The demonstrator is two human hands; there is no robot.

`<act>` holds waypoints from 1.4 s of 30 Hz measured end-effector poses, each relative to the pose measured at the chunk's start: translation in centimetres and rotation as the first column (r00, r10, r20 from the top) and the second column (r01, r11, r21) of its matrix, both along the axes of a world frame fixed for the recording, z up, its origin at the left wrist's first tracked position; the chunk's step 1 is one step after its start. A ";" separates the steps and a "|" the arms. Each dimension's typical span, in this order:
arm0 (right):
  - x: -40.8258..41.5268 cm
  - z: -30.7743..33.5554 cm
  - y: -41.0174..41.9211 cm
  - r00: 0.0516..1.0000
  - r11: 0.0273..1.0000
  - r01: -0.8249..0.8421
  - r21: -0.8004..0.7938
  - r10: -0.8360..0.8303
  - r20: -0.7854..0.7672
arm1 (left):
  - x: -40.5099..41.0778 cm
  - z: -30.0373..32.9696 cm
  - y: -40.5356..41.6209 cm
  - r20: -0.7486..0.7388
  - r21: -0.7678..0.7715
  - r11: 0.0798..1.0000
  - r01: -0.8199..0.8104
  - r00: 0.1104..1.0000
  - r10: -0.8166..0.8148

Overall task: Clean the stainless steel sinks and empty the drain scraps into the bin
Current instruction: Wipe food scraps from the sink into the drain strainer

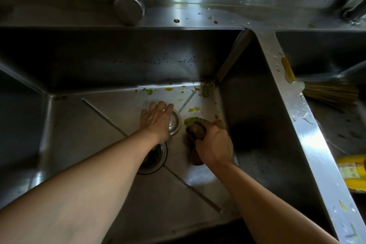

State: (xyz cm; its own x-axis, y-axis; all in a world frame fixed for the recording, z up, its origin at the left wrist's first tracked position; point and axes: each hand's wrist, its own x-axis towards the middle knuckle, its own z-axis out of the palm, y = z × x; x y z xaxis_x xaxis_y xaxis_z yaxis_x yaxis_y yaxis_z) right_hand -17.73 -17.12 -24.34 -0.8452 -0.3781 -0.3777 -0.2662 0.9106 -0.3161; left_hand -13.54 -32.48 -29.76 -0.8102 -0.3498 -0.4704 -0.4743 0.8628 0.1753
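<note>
Steel sink (83,164) fills the frame, its open drain (153,159) with dark scraps low of centre, half under the left forearm. Just beyond, the left hand (156,119) lies flat, fingers straight and close, on the round drain lid (175,123), while the right hand (214,144) curls round a brown cloth (196,131), wiping. Yellow-green scraps (194,109) toward the far corner probably need sweeping to the drain next.
</note>
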 end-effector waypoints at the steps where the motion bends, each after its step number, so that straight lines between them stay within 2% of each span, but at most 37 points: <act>1: -0.1 -0.1 0.1 1.000 1.000 -0.004 -0.002 0.004 -0.002 | -0.1 -0.1 0.1 0.002 -0.023 1.000 0.013 1.000 -0.013; 7: 0.1 0.2 0.3 1.000 1.000 0.005 -0.011 -0.005 0.004 | 0.2 0.2 0.2 -0.030 -0.035 0.999 0.026 0.999 -0.027; 11: 0.6 1.3 0.0 0.999 1.000 0.018 -0.012 -0.018 0.036 | 2.8 2.1 0.3 -0.111 0.016 0.996 -0.092 0.989 0.093; 15: 1.8 2.7 -0.5 0.996 0.998 0.021 -0.060 -0.016 0.083 | 6.3 4.3 0.5 -0.172 0.048 0.990 -0.133 0.975 0.139; 18: 2.8 3.3 -1.0 0.995 0.990 0.047 -0.136 -0.033 0.099 | 8.2 5.6 0.8 -0.203 0.132 0.968 -0.213 0.950 0.236; 24: 3.6 4.0 -1.4 0.995 0.986 0.060 -0.153 -0.047 0.087 | 10.4 6.7 0.9 -0.294 0.353 0.887 -0.299 0.864 0.408; 29: 3.9 4.4 -1.8 0.998 0.992 0.025 -0.127 -0.018 0.057 | 11.1 6.6 0.7 -0.283 0.400 0.852 -0.339 0.838 0.467; 38: 3.5 3.7 -2.2 0.995 0.988 0.047 -0.145 -0.034 0.093 | 10.6 6.5 -0.1 -0.269 0.372 0.866 -0.334 0.855 0.444; 42: 2.5 3.2 -2.0 0.996 0.983 0.035 -0.178 -0.020 0.089 | 9.3 5.8 -2.3 -0.267 0.281 0.869 -0.408 0.836 0.479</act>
State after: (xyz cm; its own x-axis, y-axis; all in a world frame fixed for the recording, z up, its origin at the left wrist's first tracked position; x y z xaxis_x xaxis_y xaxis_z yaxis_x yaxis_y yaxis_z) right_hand -15.26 -19.11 -21.10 -0.8231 -0.4233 -0.3785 -0.2061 0.8438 -0.4955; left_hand -4.24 -34.76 -23.97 -0.7072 -0.6327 -0.3155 -0.6842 0.5001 0.5308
